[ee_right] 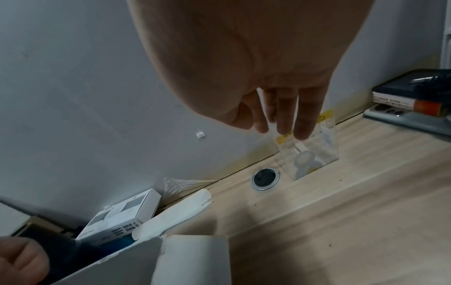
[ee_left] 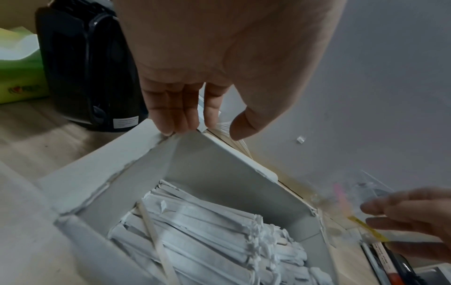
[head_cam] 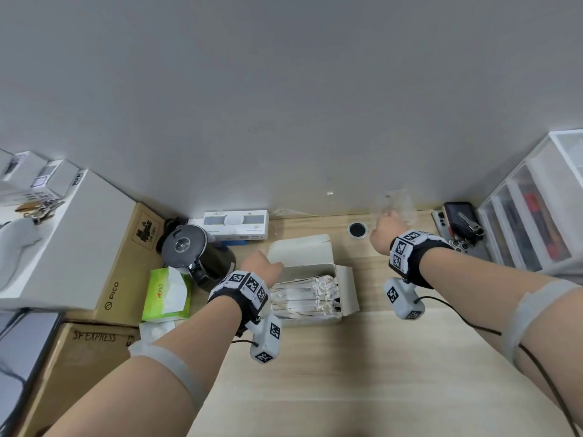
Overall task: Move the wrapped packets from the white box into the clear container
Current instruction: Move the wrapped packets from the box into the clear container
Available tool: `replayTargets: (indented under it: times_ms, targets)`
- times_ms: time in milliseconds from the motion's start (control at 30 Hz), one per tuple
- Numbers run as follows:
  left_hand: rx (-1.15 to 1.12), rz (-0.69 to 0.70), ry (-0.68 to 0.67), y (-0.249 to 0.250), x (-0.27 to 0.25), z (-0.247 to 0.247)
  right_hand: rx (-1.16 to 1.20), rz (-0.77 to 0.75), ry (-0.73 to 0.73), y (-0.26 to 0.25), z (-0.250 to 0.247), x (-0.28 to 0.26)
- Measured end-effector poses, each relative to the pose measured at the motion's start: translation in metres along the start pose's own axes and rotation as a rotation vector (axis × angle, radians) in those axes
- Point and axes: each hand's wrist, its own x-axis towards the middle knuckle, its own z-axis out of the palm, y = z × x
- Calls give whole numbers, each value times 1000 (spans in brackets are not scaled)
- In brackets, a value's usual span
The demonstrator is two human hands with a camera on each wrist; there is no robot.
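Note:
The white box [head_cam: 345, 279] lies open in the middle of the wooden desk, lid flap up, full of white paper-wrapped packets [head_cam: 303, 298] [ee_left: 207, 241]. My left hand [head_cam: 265, 264] [ee_left: 214, 131] is at the box's far left corner. Its straight fingers [ee_left: 171, 119] touch the top of the lid flap [ee_left: 219, 164], and the thumb stands apart. The clear container [head_cam: 399, 205] [ee_right: 317, 152] stands by the wall at the back right. My right hand [head_cam: 383, 230] [ee_right: 273, 127] reaches down onto its rim, and the clear wall sits between thumb and fingers.
A black kettle [head_cam: 192, 250] and a green tissue pack [head_cam: 167, 294] stand left of the box, beside cardboard boxes [head_cam: 126, 257]. By the wall there is a small white carton [head_cam: 236, 227] and a round cable hole [head_cam: 357, 230]. A phone with keys [head_cam: 460, 222] and plastic drawers [head_cam: 536, 209] are on the right.

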Motion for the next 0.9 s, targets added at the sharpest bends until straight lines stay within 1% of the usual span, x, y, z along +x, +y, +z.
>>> replayTargets:
  times_ms: [100,233,367,433,533,567,633,733,833,900]
  targets:
    - [-1,39,9,1,-4,-6,-90,-6,44,1,-4,-6]
    - [-6,140,-9,13,-12,-10,-33,-8,164,-4,-23,-22]
    - [-84,218,-13,28,-23,-15,16,-83,315,-18,-52,-50]
    - [-147,257,-53,34,-26,-21,77,-125,410,-29,-65,-64]
    - [-269,332,-63,50,-40,-34,268,-168,479,-47,-76,-78]
    - [-310,367,-54,55,-46,-41,348,-185,469,-53,-78,-81]
    - [-355,423,-81,65,-55,-53,498,-238,400,-65,-79,-88]
    - [-400,481,-185,66,-63,-64,696,-327,240,-85,-68,-99]
    - [-338,491,-183,52,-67,-64,806,-336,113,-101,-52,-107]
    - [-288,474,-171,34,-65,-65,816,-345,15,-109,-40,-111]
